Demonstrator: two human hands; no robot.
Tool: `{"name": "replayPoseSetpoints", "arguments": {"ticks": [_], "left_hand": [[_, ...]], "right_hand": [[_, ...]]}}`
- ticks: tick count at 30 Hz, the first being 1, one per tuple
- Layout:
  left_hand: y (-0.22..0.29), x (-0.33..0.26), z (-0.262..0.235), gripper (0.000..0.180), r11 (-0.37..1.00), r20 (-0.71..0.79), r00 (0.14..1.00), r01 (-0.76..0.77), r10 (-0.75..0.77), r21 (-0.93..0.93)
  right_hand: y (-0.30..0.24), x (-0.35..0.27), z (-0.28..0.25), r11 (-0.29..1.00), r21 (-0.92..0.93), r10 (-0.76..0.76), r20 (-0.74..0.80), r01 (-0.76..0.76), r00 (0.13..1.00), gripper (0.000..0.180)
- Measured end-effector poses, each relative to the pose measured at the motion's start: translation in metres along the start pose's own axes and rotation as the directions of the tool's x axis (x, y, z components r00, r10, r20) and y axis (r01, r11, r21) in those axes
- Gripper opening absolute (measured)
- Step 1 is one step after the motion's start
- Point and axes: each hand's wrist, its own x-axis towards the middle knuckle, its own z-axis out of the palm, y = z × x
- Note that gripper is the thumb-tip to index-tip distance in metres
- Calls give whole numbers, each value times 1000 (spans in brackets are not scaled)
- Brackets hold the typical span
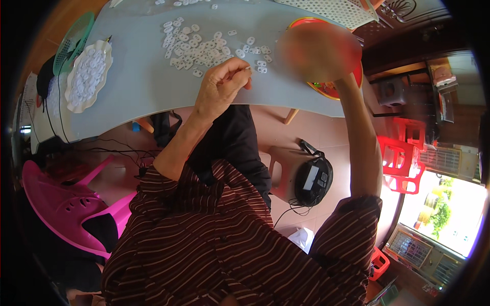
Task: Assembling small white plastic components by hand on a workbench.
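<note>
My left hand (220, 87) is closed in a pinch above the table, just in front of a loose spread of small white two-holed plastic pieces (196, 50). A pale speck shows at its fingertips, too small to name. Over at the right, my right hand (319, 56) is smeared by motion above a round red tray (360, 76) with a gold rim. Its fingers cannot be made out, nor whether they hold anything. Between the two hands lie several more of the white pieces (262, 64), a little apart from the main spread.
On the table's left stands a scalloped white dish (76, 104) heaped with white pieces, beside a green mesh basket (66, 51). A white perforated basket (337, 11) is at the back right. Below are a pink chair (66, 204) and a stool bearing a black bag (312, 181).
</note>
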Motion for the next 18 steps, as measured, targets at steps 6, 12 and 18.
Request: {"name": "replayPoseSetpoints", "arguments": {"ticks": [6,12,18], "left_hand": [[0,1,-2,11,999,-16,1000,-19,19,25],[6,1,-3,13,997,12,1000,-16,15,79],[8,2,-4,13,982,60,998,9,-21,186]], "right_hand": [[-24,-61,66,852,515,83,41,-92,996,11],[-13,-68,73,708,706,26,25,-37,999,13],[-12,-69,70,617,787,-50,51,-9,997,16]]}}
